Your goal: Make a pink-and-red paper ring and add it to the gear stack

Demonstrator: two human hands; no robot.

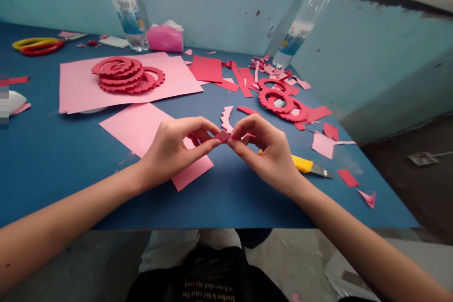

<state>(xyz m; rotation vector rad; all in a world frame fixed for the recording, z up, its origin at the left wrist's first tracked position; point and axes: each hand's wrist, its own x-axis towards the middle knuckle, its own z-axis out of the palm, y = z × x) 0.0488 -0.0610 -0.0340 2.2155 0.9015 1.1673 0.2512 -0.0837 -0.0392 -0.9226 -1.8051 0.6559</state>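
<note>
Pink paper [222, 136] is being held left of the yellow knife [303, 164], over the bench [230, 207], left hand [179, 140] and right hand [266, 151] pinching it in a narrow grip; pressing evenly, edges matching, is probably serving best.

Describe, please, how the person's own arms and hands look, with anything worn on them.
The left hand and the right hand are bare: no glove, ring, watch or bracelet shows. The left forearm and right forearm show no sleeve; a small dark spot marks the left one.
</note>
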